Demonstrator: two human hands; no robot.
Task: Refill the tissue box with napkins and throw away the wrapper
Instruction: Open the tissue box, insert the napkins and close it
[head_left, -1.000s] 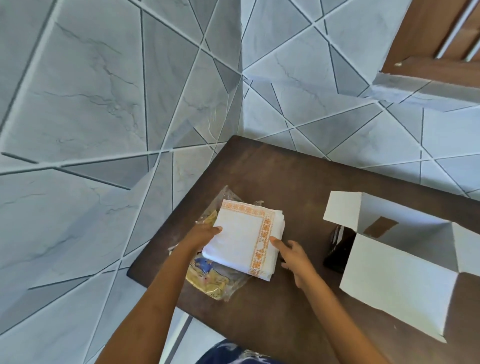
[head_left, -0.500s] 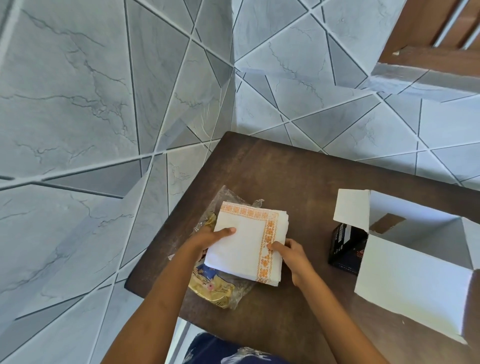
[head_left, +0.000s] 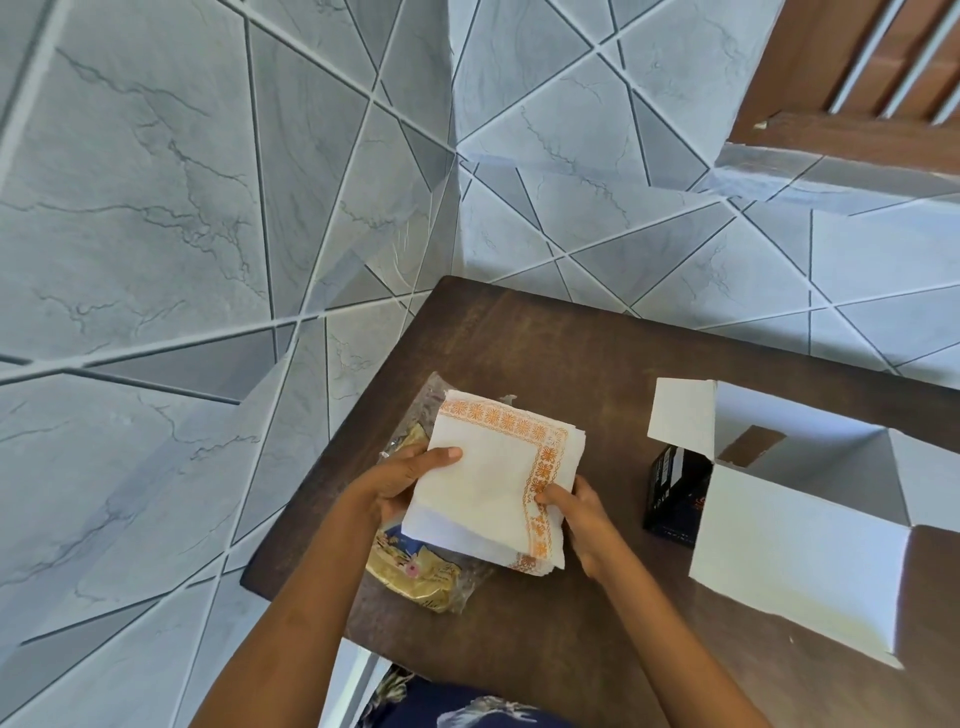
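A stack of white napkins (head_left: 493, 478) with an orange patterned border is held between both hands above the table's left part. My left hand (head_left: 400, 480) grips its left edge, thumb on top. My right hand (head_left: 576, 512) grips the right edge near the orange border. Under the stack lies the crumpled clear wrapper (head_left: 421, 569) with gold and blue print. The tissue box (head_left: 789, 530) stands to the right, white inside, its flaps open and its dark outer side facing the napkins.
The dark brown wooden table (head_left: 561, 353) stands in a corner of grey marbled tiled walls (head_left: 208, 208). A brown wooden window frame (head_left: 857, 78) is at the top right. The table's left and near edges are close to my arms.
Both hands have closed more tightly on the napkin stack and raised its near edge slightly off the wrapper. The view has shifted a little.
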